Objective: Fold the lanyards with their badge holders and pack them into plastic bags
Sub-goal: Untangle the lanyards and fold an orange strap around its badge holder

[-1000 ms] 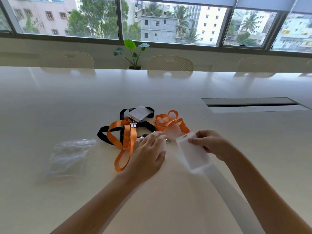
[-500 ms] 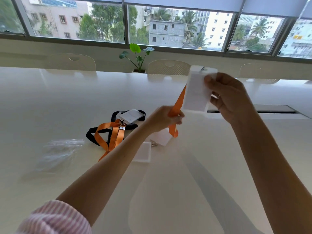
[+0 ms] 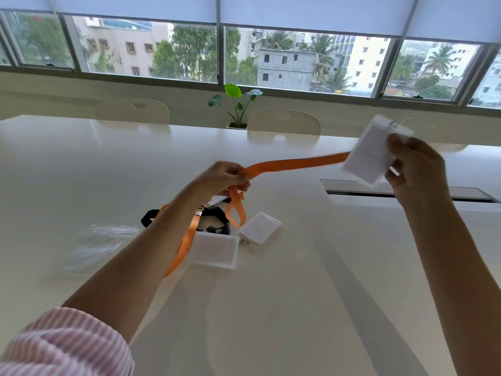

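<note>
Orange lanyard — taut, seemingly — between both hands.

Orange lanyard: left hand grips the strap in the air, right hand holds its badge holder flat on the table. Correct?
Not quite. The right hand holds the badge holder raised above the table, as the head view shows. The left hand does grip the orange lanyard strap in the air.

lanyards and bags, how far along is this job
Nothing looks packed. The plastic bags lie flat on the table. In hand: the left hand grips an orange lanyard, and the right hand holds its badge holder up. Left: folding it, plus the lanyard pile.
</note>
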`<state>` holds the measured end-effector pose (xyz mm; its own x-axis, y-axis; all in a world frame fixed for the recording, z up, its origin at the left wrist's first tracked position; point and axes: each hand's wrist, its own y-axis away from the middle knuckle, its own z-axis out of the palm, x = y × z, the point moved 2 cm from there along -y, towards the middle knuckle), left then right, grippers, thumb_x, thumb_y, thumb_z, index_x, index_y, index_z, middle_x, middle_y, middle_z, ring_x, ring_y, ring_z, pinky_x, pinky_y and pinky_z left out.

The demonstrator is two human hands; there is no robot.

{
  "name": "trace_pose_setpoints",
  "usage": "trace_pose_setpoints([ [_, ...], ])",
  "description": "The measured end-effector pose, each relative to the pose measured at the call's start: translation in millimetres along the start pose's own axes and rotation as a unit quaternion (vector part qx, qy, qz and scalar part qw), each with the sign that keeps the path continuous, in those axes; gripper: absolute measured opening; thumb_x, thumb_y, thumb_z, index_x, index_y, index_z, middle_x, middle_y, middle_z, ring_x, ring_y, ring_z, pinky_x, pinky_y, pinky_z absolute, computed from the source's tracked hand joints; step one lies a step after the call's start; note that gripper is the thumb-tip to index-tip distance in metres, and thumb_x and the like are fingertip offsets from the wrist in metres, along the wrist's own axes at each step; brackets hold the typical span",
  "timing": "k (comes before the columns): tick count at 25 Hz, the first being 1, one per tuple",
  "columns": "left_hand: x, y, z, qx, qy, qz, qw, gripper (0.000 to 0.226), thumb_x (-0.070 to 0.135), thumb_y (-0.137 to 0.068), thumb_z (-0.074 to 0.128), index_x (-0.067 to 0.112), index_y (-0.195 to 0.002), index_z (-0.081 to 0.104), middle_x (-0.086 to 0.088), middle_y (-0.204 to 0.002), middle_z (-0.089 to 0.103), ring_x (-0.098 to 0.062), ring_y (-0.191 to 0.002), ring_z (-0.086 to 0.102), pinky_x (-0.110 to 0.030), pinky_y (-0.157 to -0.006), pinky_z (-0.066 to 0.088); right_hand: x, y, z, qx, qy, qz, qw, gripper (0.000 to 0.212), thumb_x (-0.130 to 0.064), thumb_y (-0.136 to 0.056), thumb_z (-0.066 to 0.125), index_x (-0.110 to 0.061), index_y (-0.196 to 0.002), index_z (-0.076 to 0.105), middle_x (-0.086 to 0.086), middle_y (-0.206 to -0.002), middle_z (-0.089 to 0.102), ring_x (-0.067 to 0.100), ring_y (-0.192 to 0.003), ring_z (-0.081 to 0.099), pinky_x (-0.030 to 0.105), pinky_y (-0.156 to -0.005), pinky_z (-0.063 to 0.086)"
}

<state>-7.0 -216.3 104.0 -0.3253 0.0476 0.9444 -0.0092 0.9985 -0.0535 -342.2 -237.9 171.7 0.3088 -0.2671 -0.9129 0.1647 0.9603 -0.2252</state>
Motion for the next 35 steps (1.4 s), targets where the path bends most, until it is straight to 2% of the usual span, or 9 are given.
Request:
trace_pose_setpoints([
  [5,35,-2,25,0.001,0.119,-0.030,0.992,0.014,0.016,-0.089,0.063,0.008,-0.100,0.066,-0.008,-0.087,0.073,-0.019,-0.080,0.071,-0.037,-0.074,0.059,47,12,28,-0.140,0.037,0.114,0.983,0.005,-0.013,-0.084,0.063,-0.015,-0.082,0.059,0.002,-0.077,0.059,0.014,-0.069,0.057,0.028,-0.065,0.051],
  [11,50,7,68,-0.076,0.097,-0.015,0.992,0.014,0.010,-0.095,0.052,0.008,-0.104,0.063,-0.009,-0.089,0.068,-0.020,-0.080,0.068,-0.038,-0.080,0.058,82,32,49,-0.264,0.009,0.145,0.954,0.015,-0.021,-0.076,0.065,-0.011,-0.084,0.058,0.006,-0.089,0.063,0.021,-0.089,0.058,0.044,-0.086,0.043],
  [14,46,11,82,-0.093,0.168,-0.038,0.981,0.023,0.002,-0.095,0.048,-0.001,-0.114,0.060,-0.013,-0.095,0.065,-0.024,-0.083,0.065,-0.034,-0.075,0.058,95,37,49,-0.297,-0.023,0.167,0.940,0.024,-0.023,-0.083,0.059,-0.005,-0.095,0.050,0.017,-0.100,0.057,0.030,-0.092,0.056,0.048,-0.080,0.049],
  [17,37,17,95,-0.094,0.195,-0.060,0.974,0.027,-0.006,-0.092,0.045,-0.004,-0.114,0.061,-0.014,-0.089,0.065,-0.022,-0.075,0.065,-0.031,-0.067,0.058,103,42,45,-0.282,0.000,0.184,0.942,0.022,-0.025,-0.085,0.060,-0.006,-0.093,0.054,0.012,-0.091,0.065,0.023,-0.077,0.065,0.040,-0.067,0.057],
  [21,18,24,105,-0.001,0.074,-0.049,0.996,0.020,0.000,-0.089,0.052,0.003,-0.101,0.068,-0.013,-0.090,0.069,-0.020,-0.076,0.069,-0.029,-0.069,0.059,119,39,31,-0.172,0.088,0.211,0.958,0.015,-0.022,-0.088,0.063,-0.011,-0.084,0.053,0.008,-0.081,0.065,0.014,-0.060,0.065,0.031,-0.048,0.055],
  [24,-4,36,116,0.038,-0.075,-0.017,0.996,0.020,0.016,-0.092,0.057,0.012,-0.107,0.070,-0.006,-0.099,0.070,-0.012,-0.076,0.065,-0.024,-0.068,0.057,130,33,14,-0.116,0.169,0.251,0.946,0.018,-0.024,-0.086,0.066,-0.010,-0.092,0.056,0.009,-0.084,0.064,0.021,-0.069,0.063,0.033,-0.048,0.054],
  [29,-47,67,136,0.044,-0.396,0.075,0.914,0.036,0.034,-0.094,0.048,0.022,-0.126,0.058,-0.001,-0.129,0.052,-0.022,-0.121,0.046,-0.037,-0.099,0.039,152,29,-16,-0.090,0.323,0.248,0.909,0.024,-0.023,-0.085,0.069,-0.007,-0.096,0.055,0.012,-0.096,0.061,0.024,-0.079,0.059,0.038,-0.064,0.053],
  [32,-68,80,146,0.008,-0.480,0.049,0.876,0.047,0.044,-0.097,0.035,0.022,-0.139,0.040,0.000,-0.149,0.032,-0.023,-0.141,0.022,-0.039,-0.110,0.019,160,28,-25,-0.064,0.427,0.156,0.888,0.027,-0.029,-0.084,0.068,-0.007,-0.097,0.058,0.015,-0.104,0.064,0.032,-0.097,0.060,0.042,-0.086,0.051],
  [35,-75,85,150,0.009,-0.488,0.052,0.871,0.052,0.044,-0.100,0.026,0.021,-0.146,0.029,0.003,-0.156,0.020,-0.018,-0.146,0.009,-0.038,-0.114,0.007,158,30,-22,-0.036,0.568,0.072,0.819,0.035,-0.036,-0.085,0.064,-0.008,-0.106,0.060,0.014,-0.112,0.064,0.033,-0.107,0.057,0.035,-0.086,0.044],
])
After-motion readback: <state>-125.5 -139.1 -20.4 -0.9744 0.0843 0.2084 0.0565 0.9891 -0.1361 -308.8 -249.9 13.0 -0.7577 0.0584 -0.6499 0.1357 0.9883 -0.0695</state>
